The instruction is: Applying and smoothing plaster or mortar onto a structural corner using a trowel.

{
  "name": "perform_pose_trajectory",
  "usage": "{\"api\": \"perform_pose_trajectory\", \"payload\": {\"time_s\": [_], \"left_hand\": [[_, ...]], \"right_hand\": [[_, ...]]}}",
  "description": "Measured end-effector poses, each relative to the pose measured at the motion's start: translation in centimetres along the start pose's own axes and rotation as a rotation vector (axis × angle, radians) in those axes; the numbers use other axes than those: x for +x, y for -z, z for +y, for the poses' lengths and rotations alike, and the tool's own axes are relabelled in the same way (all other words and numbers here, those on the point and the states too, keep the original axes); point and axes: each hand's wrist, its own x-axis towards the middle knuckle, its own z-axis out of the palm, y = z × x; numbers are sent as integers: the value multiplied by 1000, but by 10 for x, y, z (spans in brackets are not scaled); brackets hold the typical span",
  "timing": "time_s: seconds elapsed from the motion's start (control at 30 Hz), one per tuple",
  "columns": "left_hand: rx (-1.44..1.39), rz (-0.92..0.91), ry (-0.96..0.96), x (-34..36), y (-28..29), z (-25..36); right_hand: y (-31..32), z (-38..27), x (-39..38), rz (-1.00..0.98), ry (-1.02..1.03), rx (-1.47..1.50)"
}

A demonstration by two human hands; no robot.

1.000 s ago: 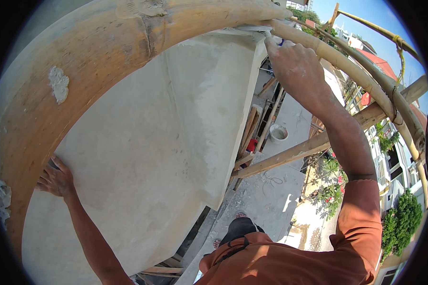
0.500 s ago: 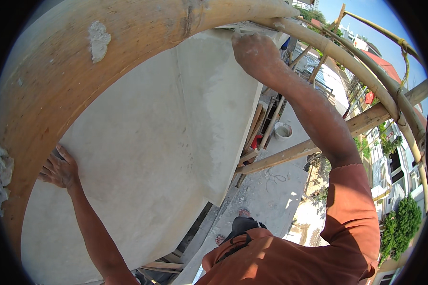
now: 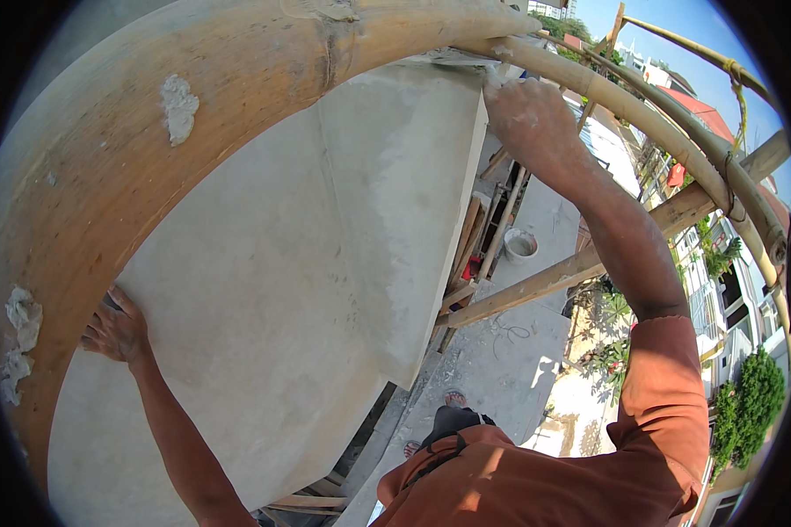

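My right hand [image 3: 529,116] is raised to the top corner of a smooth grey plastered wall [image 3: 325,263]. Its fingers are closed on a flat grey trowel [image 3: 455,58], whose blade lies along the wall's upper edge under a bamboo pole. My left hand [image 3: 114,329] rests low on the left, fingers spread flat against the wall, right beside a thick bamboo pole [image 3: 149,158] dotted with plaster lumps. It holds nothing. I wear an orange shirt [image 3: 536,474].
Bamboo scaffold poles [image 3: 677,132] curve along the right, with a wooden brace [image 3: 554,277] crossing below. Far beneath lie a white bucket [image 3: 520,244], stacked planks [image 3: 475,246] and concrete ground [image 3: 501,360]. Buildings and green shrubs [image 3: 751,395] stand at the right.
My right hand slid left along the wall's top edge, then came back to the right corner. My left hand stayed pressed on the wall in about the same spot.
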Motion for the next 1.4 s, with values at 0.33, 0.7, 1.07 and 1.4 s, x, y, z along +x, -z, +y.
{"api": "perform_pose_trajectory", "payload": {"time_s": [0.33,0.7,1.07,1.4], "left_hand": [[-22,27,-2,0,1,11],[186,-308,75,-10,-6,-3],[71,-65,21,-11,-11,-4],[250,-411,113,-7,3,-2]], "right_hand": [[-29,-35,42,87,106,157],[3,6,-21,26,40,62],[22,21,-26,27,-40,-8],[5,1,-14,29,20,66]]}}
